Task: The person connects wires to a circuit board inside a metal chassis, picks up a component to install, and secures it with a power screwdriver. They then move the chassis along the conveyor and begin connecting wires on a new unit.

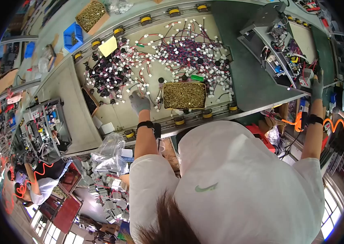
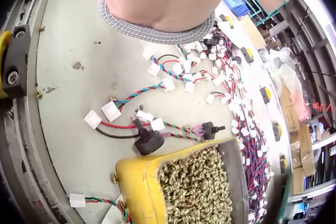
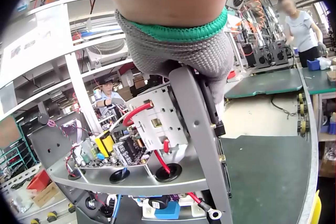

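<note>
In the head view my left hand (image 1: pixel 139 102), in a grey glove, is over the near edge of a spread of wire harnesses (image 1: pixel 188 53) with white plugs. Its fingers reach forward with nothing seen between them; the left wrist view shows only the glove's cuff (image 2: pixel 157 30). Right of it stands a yellow bin of brass screws (image 1: pixel 184 96). My right hand (image 3: pixel 181 50), also gloved, grips the upright edge of a grey metal chassis (image 3: pixel 197 124), which carries a circuit board (image 3: pixel 113 153) and red cables. Its fingertips are hidden behind the metal.
Black round parts with leads (image 1: pixel 109 75) are heaped at the left of the bench, beside a yellow paper (image 1: pixel 108 46). A green mat (image 1: pixel 257 89) lies under the chassis. Rollers line the bench edges. Another open chassis (image 1: pixel 43 130) and another person (image 1: pixel 41 189) are at the left.
</note>
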A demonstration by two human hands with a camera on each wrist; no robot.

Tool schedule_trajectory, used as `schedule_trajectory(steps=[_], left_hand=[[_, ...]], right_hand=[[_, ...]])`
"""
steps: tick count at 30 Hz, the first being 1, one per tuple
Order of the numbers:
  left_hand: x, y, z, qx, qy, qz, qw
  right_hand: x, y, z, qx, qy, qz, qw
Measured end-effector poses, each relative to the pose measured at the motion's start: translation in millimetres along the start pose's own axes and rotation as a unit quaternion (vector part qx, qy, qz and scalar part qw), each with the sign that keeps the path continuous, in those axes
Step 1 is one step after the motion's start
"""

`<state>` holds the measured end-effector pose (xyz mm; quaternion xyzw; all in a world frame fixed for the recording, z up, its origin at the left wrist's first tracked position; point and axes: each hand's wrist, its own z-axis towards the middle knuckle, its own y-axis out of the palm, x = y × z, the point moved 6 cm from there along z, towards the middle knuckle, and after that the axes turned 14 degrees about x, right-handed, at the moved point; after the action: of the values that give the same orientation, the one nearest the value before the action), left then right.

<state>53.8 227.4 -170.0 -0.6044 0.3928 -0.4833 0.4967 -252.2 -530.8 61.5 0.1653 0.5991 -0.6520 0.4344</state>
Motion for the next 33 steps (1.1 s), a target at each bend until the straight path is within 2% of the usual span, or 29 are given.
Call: schedule_trajectory(steps=[1,2,4,5,6,8,9,11,12,14,15,16,17,19,22,23,25,26,28,29,30,32,33], left_hand=[[3,10,-2,-0.064,0.007,0.015,0.998],[2,15,-3,-0.064,0.01,0.012,0.998],[-1,32,-9,-0.171,0.039,0.089,0.98],[-2,33,-8,-0.159,0.012,0.095,0.983],[-4,34,-8,-0.159,0.018,0.094,0.983],[4,24,1,-0.024,0.118,0.032,0.992],[8,19,4,-0.024,0.119,0.031,0.992],[0,9,12,-0.024,-0.021,-0.084,0.996],[3,8,14,-0.025,-0.02,-0.083,0.996],[25,7,18,-0.006,-0.002,-0.27,0.963],[52,0,18,-0.016,0.065,-0.259,0.963],[80,-6,16,0.033,0.125,-0.281,0.951],[112,-15,15,0.004,0.183,-0.284,0.941],[166,-17,11,-0.058,0.212,-0.206,0.954],[209,6,15,-0.108,0.165,-0.034,0.98],[217,15,21,-0.109,0.17,-0.04,0.979],[207,48,34,-0.195,0.097,0.049,0.975],[207,52,40,-0.198,0.091,0.066,0.974],[216,40,42,-0.218,0.148,0.093,0.96],[217,35,43,-0.213,0.176,0.097,0.956],[216,32,45,-0.206,0.204,0.102,0.952],[201,35,49,-0.258,0.226,0.083,0.936],[189,33,50,-0.269,0.203,0.063,0.939]], right_hand=[[-3,0,-1,0.002,-0.001,-0.001,1.0],[-7,1,-3,0.0,-0.001,-0.003,1.0],[-20,6,-16,0.001,0.001,-0.005,1.0],[-27,8,-22,0.001,0.003,-0.006,1.0],[-32,10,-28,0.0,0.004,-0.008,1.0],[-35,11,-34,-0.003,0.008,-0.012,1.0],[-37,13,-36,-0.002,-0.008,0.0,1.0],[-40,15,-40,0.007,-0.03,-0.032,0.999],[-46,17,-44,0.017,-0.053,-0.064,0.996],[-51,21,-54,0.011,-0.041,-0.048,0.998],[-53,23,-59,0.004,-0.031,-0.031,0.999],[-54,27,-63,-0.002,-0.021,-0.013,1.0],[-56,29,-65,-0.008,-0.013,0.004,1.0],[-59,28,-67,-0.02,0.0,0.037,0.999],[-63,29,-78,-0.009,-0.007,-0.038,0.999],[-70,31,-83,-0.008,-0.002,-0.08,0.997],[-86,37,-95,-0.006,-0.041,-0.031,0.999],[-93,38,-100,-0.013,-0.06,-0.019,0.998],[-113,40,-115,0.008,-0.071,-0.041,0.997],[-118,42,-120,0.012,-0.044,-0.043,0.998],[-105,45,-119,0.019,-0.059,-0.046,0.997],[-110,50,-131,0.017,-0.031,-0.066,0.997],[-118,51,-138,0.025,-0.035,-0.083,0.996]])
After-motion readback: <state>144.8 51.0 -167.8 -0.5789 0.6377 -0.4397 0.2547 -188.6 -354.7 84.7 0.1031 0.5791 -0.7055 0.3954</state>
